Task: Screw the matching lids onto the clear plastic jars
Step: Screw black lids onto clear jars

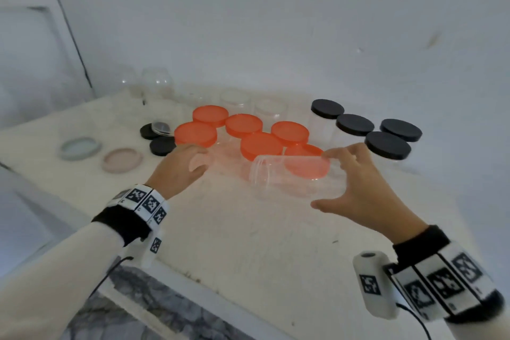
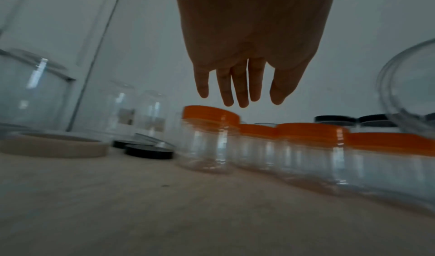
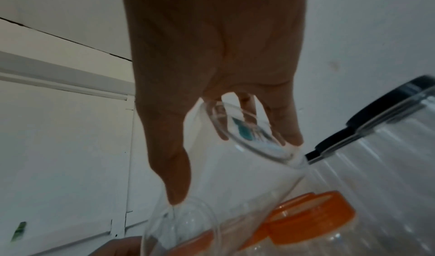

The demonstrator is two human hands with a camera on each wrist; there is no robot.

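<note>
My right hand (image 1: 323, 181) holds a lidless clear plastic jar (image 1: 292, 176) on its side above the table, its open mouth pointing left. In the right wrist view the fingers (image 3: 289, 137) press the jar's (image 3: 235, 182) base and the thumb reaches toward its mouth. My left hand (image 1: 200, 161) hovers open, fingers (image 2: 237, 96) straight, just above the nearest orange-lidded jar (image 2: 207, 129). It holds nothing. The held jar's mouth (image 2: 409, 92) shows at the right edge of the left wrist view.
Several orange-lidded jars (image 1: 251, 124) cluster mid-table, and black-lidded jars (image 1: 387, 145) stand to the right. Two loose black lids (image 1: 162, 145), a pink lid (image 1: 122, 160) and a grey-green lid (image 1: 80, 148) lie at the left. Lidless clear jars (image 1: 237, 99) line the back wall.
</note>
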